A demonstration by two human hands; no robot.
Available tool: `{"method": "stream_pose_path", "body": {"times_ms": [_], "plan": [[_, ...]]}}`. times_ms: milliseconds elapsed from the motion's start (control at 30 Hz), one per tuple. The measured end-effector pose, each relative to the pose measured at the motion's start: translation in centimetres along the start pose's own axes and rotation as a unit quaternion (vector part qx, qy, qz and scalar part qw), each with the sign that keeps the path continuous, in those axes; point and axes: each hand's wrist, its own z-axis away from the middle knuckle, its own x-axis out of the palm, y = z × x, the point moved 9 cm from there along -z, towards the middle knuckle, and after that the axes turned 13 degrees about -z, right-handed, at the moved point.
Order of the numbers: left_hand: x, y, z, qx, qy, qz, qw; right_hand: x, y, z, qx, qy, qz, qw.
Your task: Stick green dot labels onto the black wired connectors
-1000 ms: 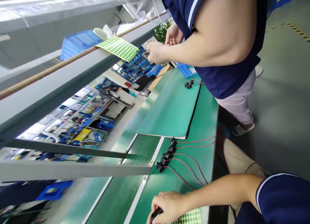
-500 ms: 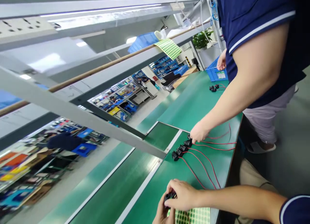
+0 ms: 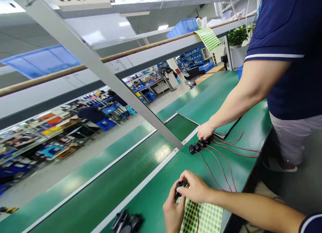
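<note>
Black part [image 3: 180, 184] pinched between left hand [image 3: 173, 207] and right hand [image 3: 196, 188] fingers, both equally near, long axis can't tell; dotted sticker sheet [image 3: 207, 217] just below those fingers on the table [image 3: 151, 201], reddish wire [image 3: 197, 217] across it.

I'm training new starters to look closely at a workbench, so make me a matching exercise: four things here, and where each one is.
Things:
1. Person's bare right hand
2. Co-worker's bare hand
3. Thin red wires
4. Leafy green plant

Places:
A. At the far end of the row of round black plastic parts
B. In a pale planter beyond the table
C. Gripping a small black plastic part together with the left hand
D. Trailing across the smooth green tabletop from the row

Pairs: 1-C, 2-A, 3-D, 4-B
</note>
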Motion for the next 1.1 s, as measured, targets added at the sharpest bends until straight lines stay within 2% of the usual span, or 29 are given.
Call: {"method": "stream_pose_path", "body": {"times_ms": [133, 300, 467, 600, 767, 933, 1100], "plan": [[0.2, 0.7, 0.2, 0.011, -0.008, 0.011, 1.0, -0.2, 0.5, 0.2, -0.001, 0.008, -0.011, 1.0], [1.2, 1.8, 0.0, 0.007, -0.044, 0.062, 0.997, -0.8, 1.0, 0.1, -0.002, 0.009, -0.02, 1.0], [0.6, 2.2, 1.1, -0.036, -0.016, 0.109, 0.993, 0.4, 0.8, 0.0, -0.022, -0.085, -0.025, 0.996], [0.8, -0.1, 1.6, -0.106, 0.018, 0.099, 0.989, 0.3, 1.5, -1.3, -0.048, -0.14, 0.002, 0.989], [1.7, -1.4, 1.6, -0.13, 0.014, 0.136, 0.982, -0.8, 0.8, -1.8, -0.13, -0.14, 0.06, 0.98], [1.8, -1.2, 1.8, -0.131, 0.0, 0.133, 0.982, 0.5, -1.8, 0.2, -0.284, -0.182, 0.163, 0.927], [1.9, -0.8, 1.8, -0.127, -0.01, 0.13, 0.983, 0.6, -2.1, 0.0, -0.302, -0.172, 0.19, 0.918]]}}
